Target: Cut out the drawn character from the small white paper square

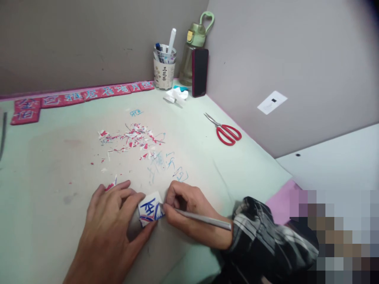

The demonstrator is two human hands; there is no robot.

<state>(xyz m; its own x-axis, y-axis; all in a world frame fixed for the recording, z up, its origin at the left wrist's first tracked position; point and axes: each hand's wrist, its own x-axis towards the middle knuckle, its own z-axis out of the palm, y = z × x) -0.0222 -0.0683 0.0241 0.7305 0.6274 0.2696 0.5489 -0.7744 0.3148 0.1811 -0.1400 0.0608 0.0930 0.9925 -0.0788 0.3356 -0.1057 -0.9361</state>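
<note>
My left hand [111, 221] is closed on a small square white block [149, 205], its thumb on the near edge and its fingers on the far left side. Dark blue character strokes mark the top of the block, and a red line shows along a cut in it. A slim silver craft knife [204, 221] is in a pen-like pinch of my right hand [192, 209]. Its tip is at the right side of the block, mostly hidden by my fingers. By my left fingertips lies a red and white scrap [110, 186].
Red and white shavings [137, 136] are scattered mid-table. Red carved tiles [74, 98] line the back edge. Red-handled scissors [226, 132] lie right. A glass of pens [164, 73], a green bottle [186, 65], a phone [200, 73] and crumpled tissue [177, 94] occupy the back corner.
</note>
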